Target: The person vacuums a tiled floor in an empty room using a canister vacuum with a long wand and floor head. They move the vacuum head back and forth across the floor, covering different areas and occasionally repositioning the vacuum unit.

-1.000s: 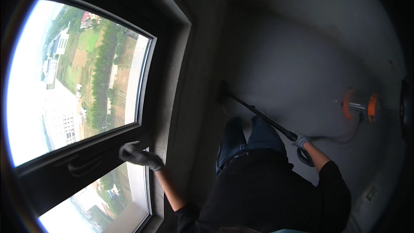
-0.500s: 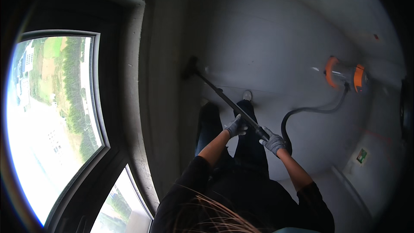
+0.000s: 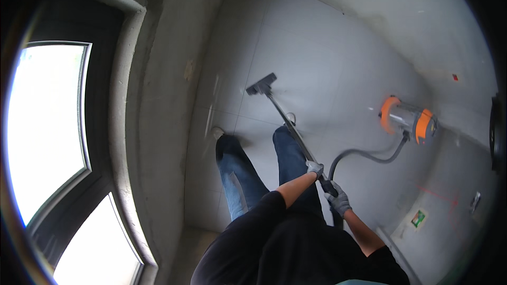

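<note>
A vacuum cleaner wand [image 3: 290,125] runs slantwise across the floor in front of me, with a dark flat floor head [image 3: 261,84] resting on the tiles at its far end. Wrapped round the tube is my left hand [image 3: 315,168], in a grey glove. My right hand [image 3: 338,199], gloved likewise, grips the black handle end lower down and to the right. From that end a dark corrugated hose [image 3: 359,151] curves off to the vacuum cleaner [image 3: 405,118], a metal drum with orange ends, at the right.
On the left, a concrete wall [image 3: 163,89] holds a dark-framed window [image 3: 55,126]. Grey floor tiles [image 3: 306,37] spread between the walls. A green-marked wall box [image 3: 418,218] sits on the right wall. My feet stand apart near the wand.
The floor head has come away from the left wall toward the right and turned. Both hands have shifted slightly right and nearer to me. The view has brightened.
</note>
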{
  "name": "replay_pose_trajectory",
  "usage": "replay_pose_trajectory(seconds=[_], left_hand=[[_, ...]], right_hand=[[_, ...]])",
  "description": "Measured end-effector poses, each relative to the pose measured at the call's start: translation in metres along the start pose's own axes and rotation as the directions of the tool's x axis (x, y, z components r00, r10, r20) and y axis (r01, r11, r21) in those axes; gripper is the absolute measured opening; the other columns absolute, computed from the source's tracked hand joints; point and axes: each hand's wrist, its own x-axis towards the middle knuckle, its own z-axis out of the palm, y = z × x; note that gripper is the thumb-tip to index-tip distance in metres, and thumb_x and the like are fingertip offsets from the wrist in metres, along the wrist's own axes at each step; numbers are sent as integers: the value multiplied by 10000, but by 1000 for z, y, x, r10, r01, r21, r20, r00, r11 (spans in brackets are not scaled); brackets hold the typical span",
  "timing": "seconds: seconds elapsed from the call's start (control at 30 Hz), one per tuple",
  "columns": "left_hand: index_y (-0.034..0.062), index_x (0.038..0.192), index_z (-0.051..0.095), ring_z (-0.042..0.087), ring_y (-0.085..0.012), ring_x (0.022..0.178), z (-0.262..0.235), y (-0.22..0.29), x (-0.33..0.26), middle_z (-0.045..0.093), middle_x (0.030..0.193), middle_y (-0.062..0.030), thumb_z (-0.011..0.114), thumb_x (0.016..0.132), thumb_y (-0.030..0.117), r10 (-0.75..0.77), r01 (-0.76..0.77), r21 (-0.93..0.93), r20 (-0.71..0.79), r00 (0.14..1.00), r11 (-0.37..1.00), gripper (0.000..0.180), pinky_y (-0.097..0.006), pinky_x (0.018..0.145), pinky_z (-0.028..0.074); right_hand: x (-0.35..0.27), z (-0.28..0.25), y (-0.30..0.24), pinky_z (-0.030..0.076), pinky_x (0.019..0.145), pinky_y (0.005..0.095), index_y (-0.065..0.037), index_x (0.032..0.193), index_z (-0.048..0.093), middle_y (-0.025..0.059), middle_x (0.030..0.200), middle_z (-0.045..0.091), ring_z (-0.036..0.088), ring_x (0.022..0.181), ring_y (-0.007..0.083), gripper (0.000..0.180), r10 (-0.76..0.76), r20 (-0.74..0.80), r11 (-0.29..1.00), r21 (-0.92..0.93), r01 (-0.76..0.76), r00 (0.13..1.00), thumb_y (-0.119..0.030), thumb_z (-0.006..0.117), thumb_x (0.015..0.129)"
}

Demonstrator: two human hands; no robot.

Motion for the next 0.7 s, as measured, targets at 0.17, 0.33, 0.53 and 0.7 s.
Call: replay_pose_trajectory(seconds=[0.17,0.33,0.53,0.7], left_hand=[[-69,1119,579,576,-370,1083,-118,77,106,599,1148,-255,524,858,456,302,-298,55,-243,922,953,590,-523,927,413],[-141,1242,335,567,-392,1046,-289,184,126,575,1116,-292,716,735,388,466,-367,297,-421,778,882,826,-425,920,463],[-11,1457,-108,552,-383,1155,-353,208,105,543,1245,-282,590,785,229,207,-87,340,-336,919,936,999,-421,975,449],[-16,1441,-173,537,-376,1181,-293,72,101,495,1306,-286,581,777,108,118,41,379,-388,914,925,1012,-419,997,434]], right_hand=[[134,-7,-72,447,403,329,-227,1252,460,55,650,540,498,442,175,512,126,298,774,567,-282,946,-320,723,822],[257,38,-180,475,415,361,-140,885,517,55,532,501,514,416,207,334,-75,442,553,765,-331,894,-429,677,834],[309,109,-216,435,345,375,-201,1097,449,64,576,511,495,382,222,332,-181,472,432,826,-361,863,-343,644,868],[197,170,-97,439,379,334,-293,1402,286,39,656,507,510,458,175,670,-142,416,615,748,-249,898,-337,672,856]])
